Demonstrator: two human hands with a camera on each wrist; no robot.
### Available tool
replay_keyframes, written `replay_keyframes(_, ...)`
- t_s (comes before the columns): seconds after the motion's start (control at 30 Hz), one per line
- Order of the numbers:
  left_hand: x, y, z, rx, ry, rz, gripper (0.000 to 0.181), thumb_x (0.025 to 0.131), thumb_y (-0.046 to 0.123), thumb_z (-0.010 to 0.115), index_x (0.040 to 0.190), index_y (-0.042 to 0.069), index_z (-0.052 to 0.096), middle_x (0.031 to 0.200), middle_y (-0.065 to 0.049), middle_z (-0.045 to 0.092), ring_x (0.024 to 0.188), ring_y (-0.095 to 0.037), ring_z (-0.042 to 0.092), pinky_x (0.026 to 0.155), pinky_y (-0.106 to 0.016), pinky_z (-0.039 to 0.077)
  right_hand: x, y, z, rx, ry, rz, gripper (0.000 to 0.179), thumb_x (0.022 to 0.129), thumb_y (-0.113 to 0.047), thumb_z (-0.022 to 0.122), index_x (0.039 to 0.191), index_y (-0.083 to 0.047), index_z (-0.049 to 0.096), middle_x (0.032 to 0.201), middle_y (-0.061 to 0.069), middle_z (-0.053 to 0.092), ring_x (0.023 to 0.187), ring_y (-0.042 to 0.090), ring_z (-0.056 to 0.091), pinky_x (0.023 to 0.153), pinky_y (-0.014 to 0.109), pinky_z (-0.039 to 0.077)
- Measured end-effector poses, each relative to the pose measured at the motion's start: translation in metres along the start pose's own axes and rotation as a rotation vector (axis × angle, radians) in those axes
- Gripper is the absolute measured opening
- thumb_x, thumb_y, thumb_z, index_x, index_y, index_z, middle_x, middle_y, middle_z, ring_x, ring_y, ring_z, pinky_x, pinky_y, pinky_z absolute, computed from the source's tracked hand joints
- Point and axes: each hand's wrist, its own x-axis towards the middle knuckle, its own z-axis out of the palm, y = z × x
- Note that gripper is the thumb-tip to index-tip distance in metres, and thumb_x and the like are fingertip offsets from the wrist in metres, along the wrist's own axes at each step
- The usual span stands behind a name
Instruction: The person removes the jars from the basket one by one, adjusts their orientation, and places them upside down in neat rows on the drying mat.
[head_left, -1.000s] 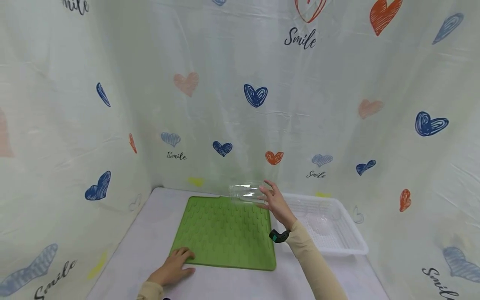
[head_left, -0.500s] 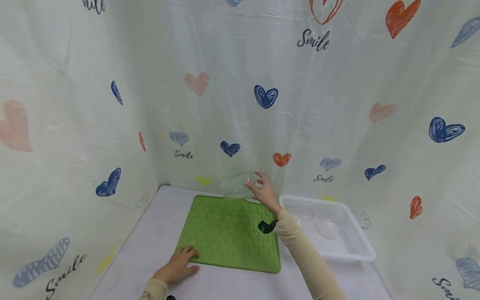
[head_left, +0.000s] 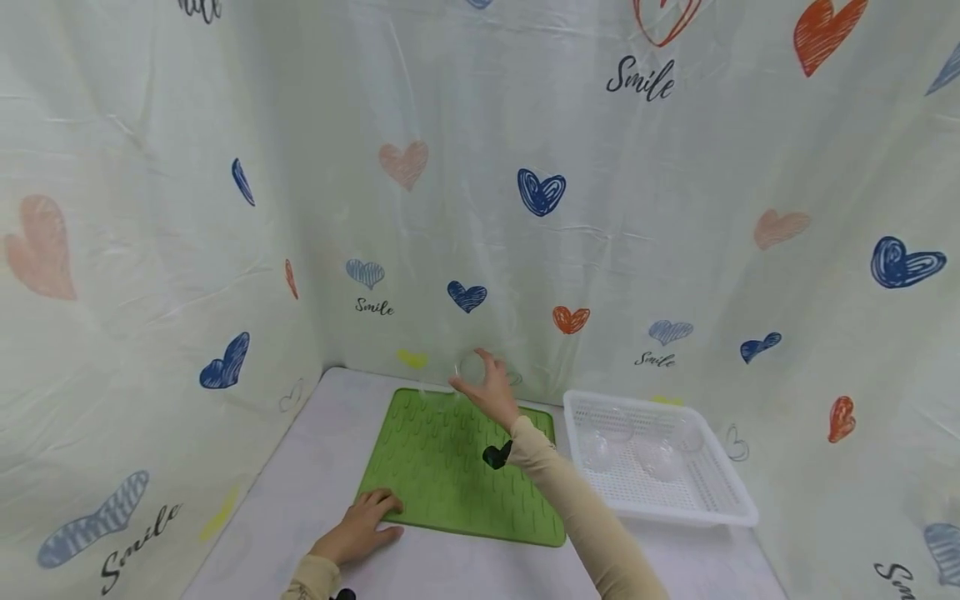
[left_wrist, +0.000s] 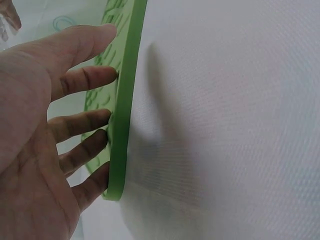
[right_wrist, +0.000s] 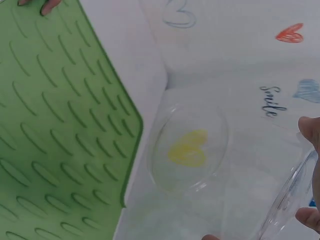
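A clear drinking glass (right_wrist: 286, 192) is held by my right hand (head_left: 491, 390) above the far left part of a green ridged mat (head_left: 450, 483). The glass lies tilted onto its side, its round mouth pointing away from the hand; in the head view it is hard to make out. Fingers and thumb curve round its near end. My left hand (head_left: 362, 527) rests at the near left corner of the mat. In the left wrist view the spread fingers (left_wrist: 85, 120) touch the mat's raised edge, and the thumb is stretched out.
A white perforated basket (head_left: 678, 515) stands right of the mat, with several clear glass-like items (head_left: 658, 460) inside. The white-covered table (head_left: 300, 467) meets a curtain (head_left: 480, 233) printed with hearts at its back and sides.
My right hand has carried the glass leftward, from near the basket to over the mat's far left part. My left hand keeps its place on the mat corner. The head view has shifted slightly.
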Motion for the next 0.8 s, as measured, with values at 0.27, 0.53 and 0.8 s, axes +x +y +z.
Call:
replay_keyframes(0.27,-0.001,0.001,0.0,-0.011,0.021,0.012,0.028,0.089,0.03,0.068,0.109,0.012,0.061,0.128,-0.017,0.052,0.121,-0.045,0.045,0.096,-0.067,0.038,0.013,-0.001,0.027,-0.096,-0.022,-0.032,0.083,0.086,-0.052,0.068,0.151,-0.021,0.029,0.149,0.027,0.028,0.129,0.045,0.043,0.098,0.06,0.045)
replay_keyframes(0.53,-0.002,0.001,-0.001,-0.017,0.026,0.006,0.028,0.089,0.029,0.068,0.11,0.011,0.061,0.128,-0.018,0.052,0.121,-0.045,0.045,0.096,-0.067,0.039,0.023,0.002,0.056,-0.16,-0.04,-0.038,0.081,0.083,-0.047,0.072,0.15,-0.021,0.033,0.149,0.028,0.028,0.13,0.048,0.041,0.098,0.061,0.045)
replay_keyframes(0.8,-0.002,0.002,-0.001,-0.026,0.02,-0.006,0.03,0.09,0.031,0.067,0.111,0.012,0.062,0.128,-0.016,0.052,0.121,-0.044,0.045,0.096,-0.066,0.04,0.022,0.0,0.078,-0.185,-0.107,-0.046,0.08,0.085,-0.05,0.069,0.15,-0.023,0.033,0.152,0.026,0.026,0.133,0.048,0.037,0.097,0.06,0.046)
